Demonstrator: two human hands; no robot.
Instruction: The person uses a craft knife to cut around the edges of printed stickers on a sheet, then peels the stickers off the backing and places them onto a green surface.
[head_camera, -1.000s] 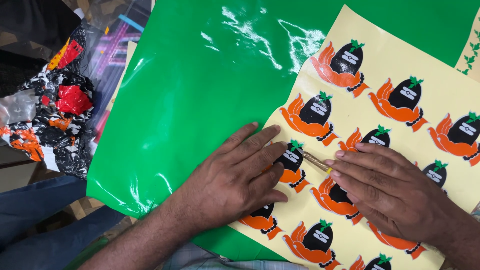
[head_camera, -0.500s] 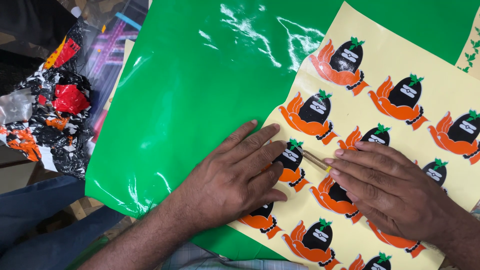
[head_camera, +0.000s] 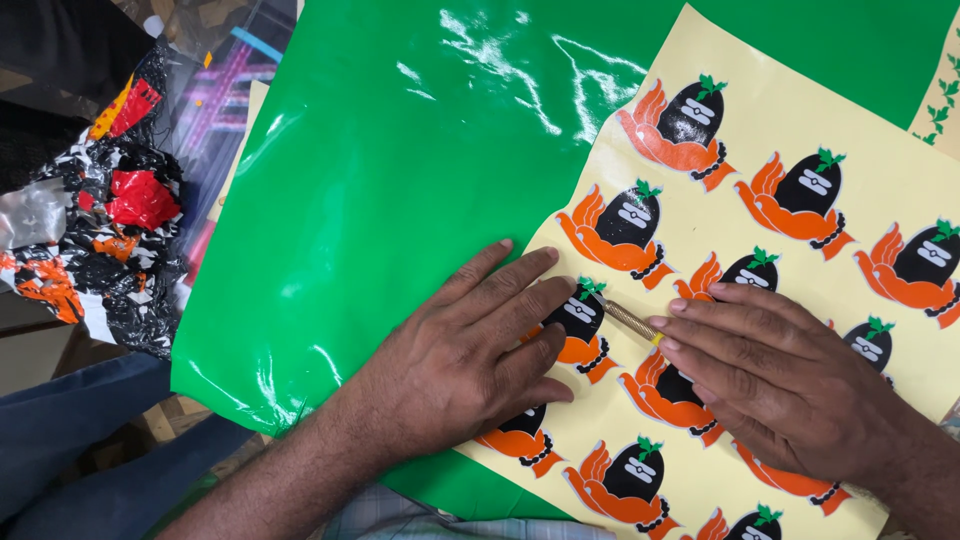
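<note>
- Under both our hands spreads a glossy green sheet (head_camera: 400, 200), the biggest thing here, running well out past our left fingertips and catching white glare.
- On top of it, beneath our palms, lies a pale yellow sticker sheet (head_camera: 880, 190) printed with repeated stickers: black rounded shapes cupped in orange hands, each with a small green sprig.
- Well off beyond our left wrist sits a crumpled heap of scrap backing (head_camera: 90, 230) in black, red, orange and white.
- Our left hand (head_camera: 470, 360) lies flat, fingers spread and stretched out, pressing down across the edge where yellow sheet meets green; it grips nothing (only pins the paper).
- Our right hand (head_camera: 780, 380) lies palm down too, fingers close together and nearly straight, resting on the stickers just beside the left fingertips.
- Between the two hands, one sticker (head_camera: 585, 320) shows partly under our left fingers.
- A thin metal tool (head_camera: 630, 318) with a yellow band pokes out from under our right fingertips, its point touching that sticker; how the fingers hold it we cannot tell.
</note>
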